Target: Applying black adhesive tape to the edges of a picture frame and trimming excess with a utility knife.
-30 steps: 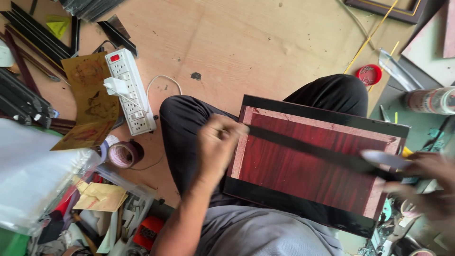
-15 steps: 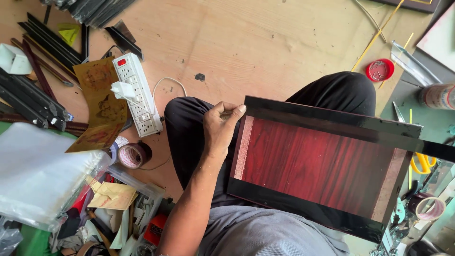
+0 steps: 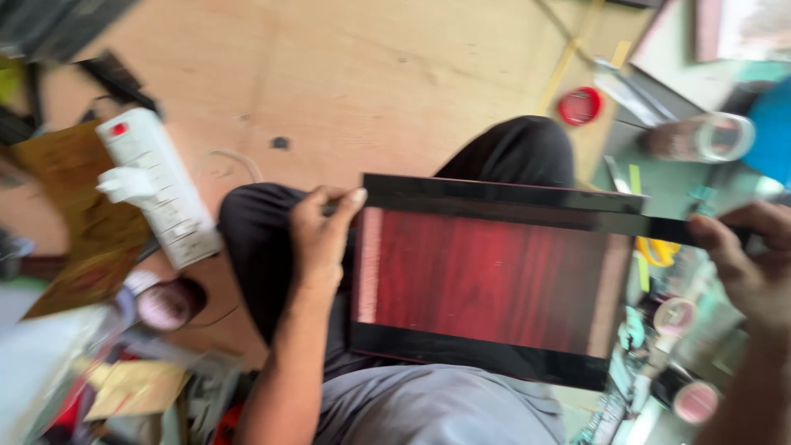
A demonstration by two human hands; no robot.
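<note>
Frame on your lap, both hands on it.
Your left hand (image 3: 320, 239) pinches the frame (image 3: 494, 280) at its top-left corner; right hand (image 3: 741, 264) is closed on a dark strip (image 3: 659, 227) along the frame's top edge. Power strip (image 3: 161, 185) lies left of the frame on the floor.

Single head-worn camera, looking steeply down, close above the lap and dark picture frame (image 3: 494, 280), plywood floor (image 3: 346, 74) beyond
</note>
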